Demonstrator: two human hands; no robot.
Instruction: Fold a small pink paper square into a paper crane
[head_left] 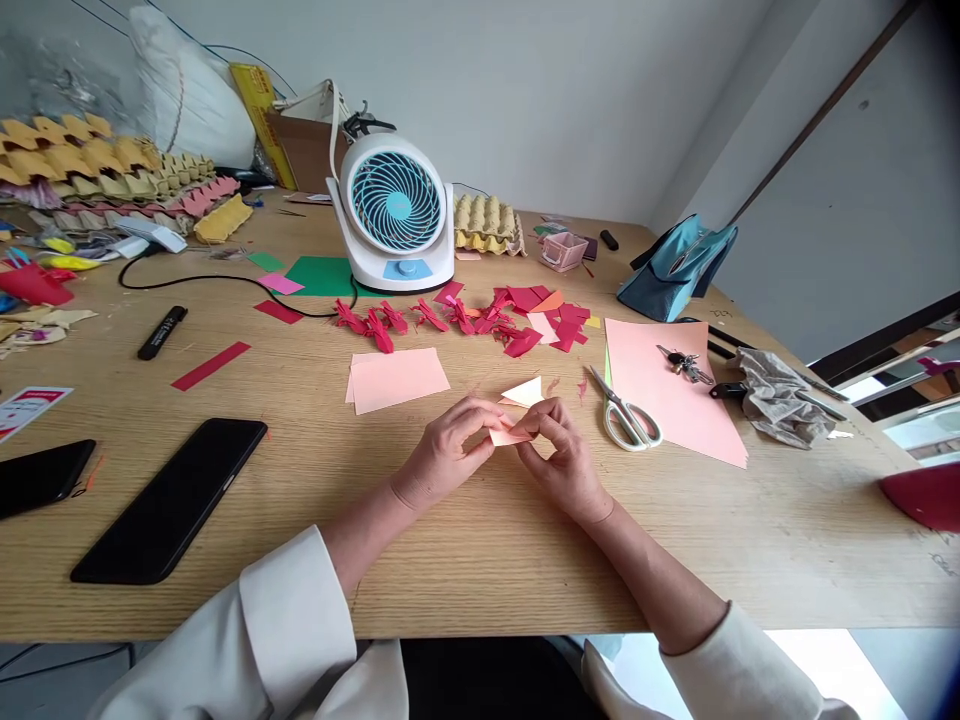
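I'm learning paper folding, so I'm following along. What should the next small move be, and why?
Probably press along the bend in the small pink paper. The left hand and right hand both pinch it, close together, and it appears partly folded, so a light press there may sharpen the fold.

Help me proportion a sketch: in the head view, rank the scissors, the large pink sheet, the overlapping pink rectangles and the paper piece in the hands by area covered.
1. Large pink sheet
2. Overlapping pink rectangles
3. Scissors
4. Held paper piece, counting only its visible part
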